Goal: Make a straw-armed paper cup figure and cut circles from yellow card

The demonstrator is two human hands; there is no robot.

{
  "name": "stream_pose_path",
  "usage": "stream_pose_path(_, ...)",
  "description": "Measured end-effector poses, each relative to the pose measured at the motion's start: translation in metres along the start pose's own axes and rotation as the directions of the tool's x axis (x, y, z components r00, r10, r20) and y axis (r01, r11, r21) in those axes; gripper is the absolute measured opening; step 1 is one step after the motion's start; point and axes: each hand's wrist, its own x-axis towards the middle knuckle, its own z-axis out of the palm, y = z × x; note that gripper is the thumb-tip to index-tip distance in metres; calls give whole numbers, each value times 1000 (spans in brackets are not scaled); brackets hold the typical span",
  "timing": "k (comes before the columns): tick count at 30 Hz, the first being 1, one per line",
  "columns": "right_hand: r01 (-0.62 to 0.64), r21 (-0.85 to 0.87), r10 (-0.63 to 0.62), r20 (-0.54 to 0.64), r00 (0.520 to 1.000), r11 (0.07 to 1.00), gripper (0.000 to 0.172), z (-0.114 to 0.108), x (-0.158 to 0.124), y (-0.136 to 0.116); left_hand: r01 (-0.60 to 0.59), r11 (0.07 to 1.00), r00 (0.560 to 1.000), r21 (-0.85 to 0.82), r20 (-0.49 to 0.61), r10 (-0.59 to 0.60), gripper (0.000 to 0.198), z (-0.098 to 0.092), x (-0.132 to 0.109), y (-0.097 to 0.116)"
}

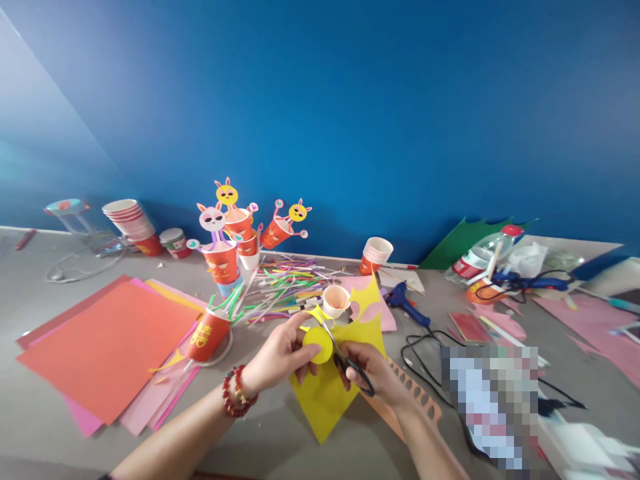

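Observation:
Between thumb and fingers my left hand (283,353) pinches a yellow paper disc (317,345), with a red bead bracelet at the wrist. My right hand (370,373) grips the black handles of scissors (354,373). The scissor blades lie along the disc's right edge, pointing up and left. A yellow scrap with pointed edges sticks up at the blade tips. Under both hands lies a larger yellow sheet (325,407) with curved cut-outs along its upper part. A white-rimmed paper cup (336,301) stands just beyond the hands.
Stacked coloured paper (115,347) and a tilted red cup (209,335) lie left. Decorated cups (221,263) and scattered pipe cleaners (290,280) are behind. To the right are a blue glue gun (407,305), black cables, a bottle (483,253) and pink paper (590,320).

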Motion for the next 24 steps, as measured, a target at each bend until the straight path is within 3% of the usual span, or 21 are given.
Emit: stream_pose_path(24,48,-105,-50,-16,999,993,62,3,-1,-3,8,1000,1000,-3,-21,-8,54,1,-1,8)
